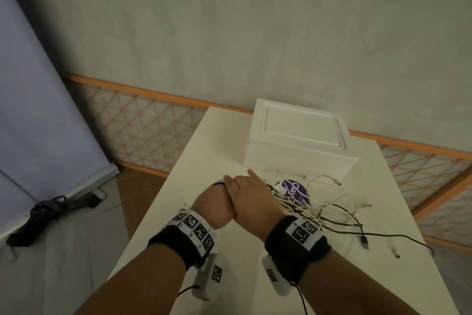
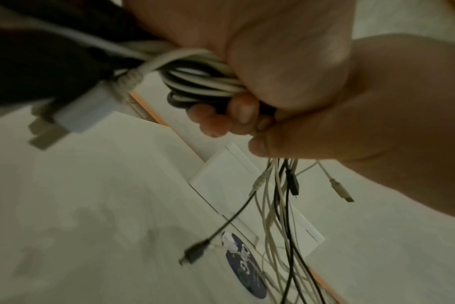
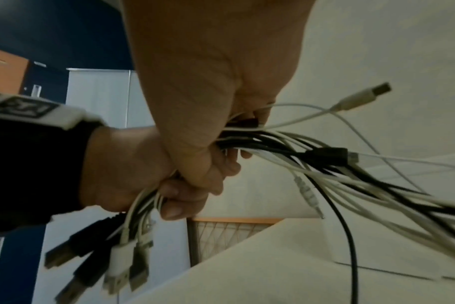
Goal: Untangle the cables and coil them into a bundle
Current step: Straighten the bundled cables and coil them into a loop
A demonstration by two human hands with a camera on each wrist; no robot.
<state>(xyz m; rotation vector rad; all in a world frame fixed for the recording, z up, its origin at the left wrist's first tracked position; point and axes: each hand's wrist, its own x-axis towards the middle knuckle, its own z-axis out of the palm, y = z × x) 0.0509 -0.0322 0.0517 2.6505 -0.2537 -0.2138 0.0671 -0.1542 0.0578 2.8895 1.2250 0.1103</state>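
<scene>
- My left hand (image 1: 213, 206) is a closed fist, its fingers (image 2: 237, 115) curled tight round the bunch of thin black and white charging cables (image 2: 208, 84).
- My right hand (image 1: 249, 196) lies pressed against the left one, wrapped over the same bunch; its fingers (image 3: 185, 203) are curled round the cables too.
- Both hands hover above the pale cream surface (image 1: 194, 169), wrists banded with black straps carrying printed square markers.
- From the outer side of my left fist a cluster of black and white USB plugs (image 3: 104, 259) sticks out.
- From the right side of my grip the loose lengths fan out and trail down onto the surface in a tangle, several small plugs at their ends.
- Under that tangle lies a round purple sticker-like disc with white lettering (image 1: 297, 190); I think it lies flat on the surface, though the cables cover part of it.
- Behind it stands a white rectangular foam box with a recessed lid (image 1: 298, 139), near the far edge.
</scene>
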